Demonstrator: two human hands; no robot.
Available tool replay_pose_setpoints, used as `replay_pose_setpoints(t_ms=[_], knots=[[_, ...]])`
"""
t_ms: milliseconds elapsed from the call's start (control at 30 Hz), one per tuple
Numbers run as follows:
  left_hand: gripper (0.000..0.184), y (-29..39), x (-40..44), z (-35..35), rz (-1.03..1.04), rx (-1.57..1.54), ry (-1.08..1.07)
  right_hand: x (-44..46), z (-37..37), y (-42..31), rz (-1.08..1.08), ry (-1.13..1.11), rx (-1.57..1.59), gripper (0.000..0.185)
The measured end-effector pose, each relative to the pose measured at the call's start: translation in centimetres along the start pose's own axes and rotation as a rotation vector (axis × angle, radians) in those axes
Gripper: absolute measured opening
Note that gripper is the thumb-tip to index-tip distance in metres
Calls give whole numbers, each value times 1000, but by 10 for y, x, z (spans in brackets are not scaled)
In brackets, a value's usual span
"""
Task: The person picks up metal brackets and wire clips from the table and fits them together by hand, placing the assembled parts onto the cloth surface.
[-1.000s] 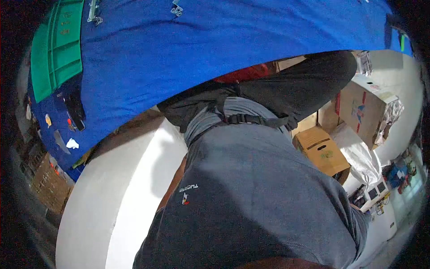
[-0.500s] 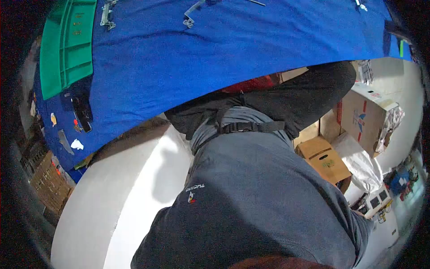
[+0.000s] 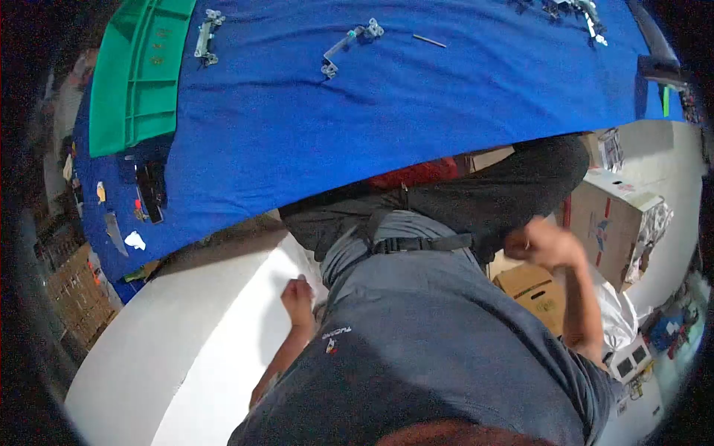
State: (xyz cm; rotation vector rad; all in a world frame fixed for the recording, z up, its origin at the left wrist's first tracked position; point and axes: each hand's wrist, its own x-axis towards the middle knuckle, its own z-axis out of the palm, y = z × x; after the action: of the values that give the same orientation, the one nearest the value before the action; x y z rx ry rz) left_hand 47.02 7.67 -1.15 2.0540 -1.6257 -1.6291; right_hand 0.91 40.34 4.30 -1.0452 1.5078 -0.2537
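Observation:
My left hand (image 3: pixel 298 299) hangs beside my left hip, below the table edge and over the white floor. Its fingers are curled in, and I see nothing in them. My right hand (image 3: pixel 544 243) is raised by my right thigh, near the cardboard boxes. Its fingers look bent but are smeared by motion. Neither hand touches the blue cloth (image 3: pixel 312 141) on the table. On that cloth lie a metal bracket-like part (image 3: pixel 208 39), a second jointed metal part (image 3: pixel 343 50) and a thin metal rod (image 3: pixel 430 41).
A green tray (image 3: pixel 152 97) with small brass-coloured pieces stands at the left. Near it lie a black device (image 3: pixel 151 195) and a white scrap (image 3: pixel 135 240). More metal parts (image 3: pixel 587 18) sit at the far right. Cardboard boxes (image 3: pixel 606 223) stand on the floor to my right.
Both my hands have come into view, one on each side of my body. The view has shifted, so the table and its metal parts show more fully.

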Motion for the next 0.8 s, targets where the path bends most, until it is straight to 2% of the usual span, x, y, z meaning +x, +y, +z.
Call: replay_pose_setpoints(t_ms=[33,67,100,133,167,200,267,333,400,467,533,600,667,700,767,800], knots=[[35,43,-2,7,165,182,8,-2,-45,-35,-185,215,251,10],[34,67,11,7,448,196,-99,-3,-84,-66,-155,330,171,9],[25,97,28,15,667,353,-50,10,-101,-65,-285,553,88,11],[17,154,29,38,847,235,-124,26,-123,-68,-281,671,55,18],[10,196,39,51,1017,258,-158,51,-139,-71,-365,888,-168,25],[9,233,47,67,1200,309,-74,76,-158,-69,-377,995,-329,28],[3,300,65,104,1477,264,-58,124,-194,-60,-372,1158,-555,32],[11,344,89,147,1537,220,-90,154,-213,-56,-364,1230,-627,33],[28,375,104,187,1561,286,-108,173,-222,-56,-183,1069,-632,26],[42,386,128,220,1587,478,-86,181,-221,-47,-247,1060,-591,21],[46,382,142,245,1623,562,-71,186,-219,-45,-313,1023,-545,17],[35,378,133,252,1606,640,-54,189,-217,-47,-229,1052,-596,15],[23,375,124,256,1598,610,-49,190,-216,-46,-234,1057,-623,13],[23,372,124,258,1602,633,-63,189,-216,-45,-275,1082,-592,13],[18,372,123,262,1601,315,-168,185,-216,-44,-313,1129,-540,13],[18,371,122,264,1615,334,-177,182,-219,-46,-387,1144,-403,13]])
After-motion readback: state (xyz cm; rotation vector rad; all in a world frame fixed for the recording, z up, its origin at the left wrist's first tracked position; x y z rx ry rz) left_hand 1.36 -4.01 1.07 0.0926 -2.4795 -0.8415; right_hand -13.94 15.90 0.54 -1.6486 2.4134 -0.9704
